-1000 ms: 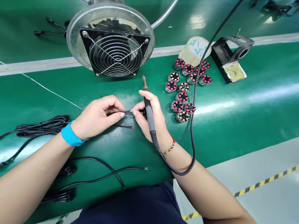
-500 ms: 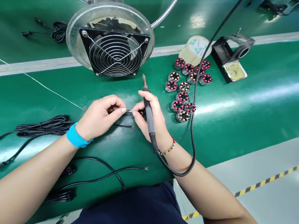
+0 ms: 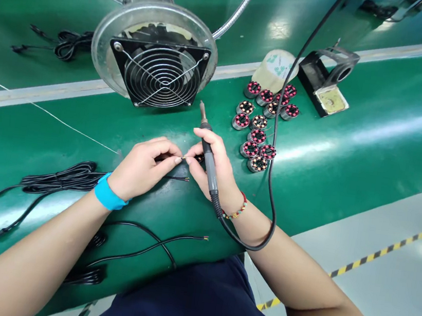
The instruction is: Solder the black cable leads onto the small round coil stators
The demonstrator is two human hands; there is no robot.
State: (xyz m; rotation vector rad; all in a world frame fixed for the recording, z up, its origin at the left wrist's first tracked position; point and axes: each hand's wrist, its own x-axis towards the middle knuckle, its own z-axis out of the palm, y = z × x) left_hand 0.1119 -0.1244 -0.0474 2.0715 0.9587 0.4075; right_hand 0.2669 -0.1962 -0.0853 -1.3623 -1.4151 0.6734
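Note:
My left hand (image 3: 146,162), with a blue band at the wrist, is closed in a pinch on a thin wire end (image 3: 183,157). A soldering iron (image 3: 211,167) lies across my right hand (image 3: 222,166), its tip (image 3: 202,109) pointing up and away from the wire. Thumb and forefinger of that hand also meet the wire, close to the left fingertips. Partly hidden behind the right fingers is a small round coil part (image 3: 200,158). Below the left hand, a black cable end (image 3: 182,178) with bare-coloured leads lies on the green bench.
A fume extractor fan (image 3: 163,76) hangs ahead. To the right stand several wound motor stators (image 3: 251,149), a roundish pale container (image 3: 275,68) and the iron's stand (image 3: 328,80). Coiled black cables (image 3: 60,177) lie left; more cable (image 3: 152,249) crosses the bench near my body.
My left hand has shifted slightly right, so its fingertips are now closer to the right ones and less wire shows between them. My right hand and the iron have barely moved.

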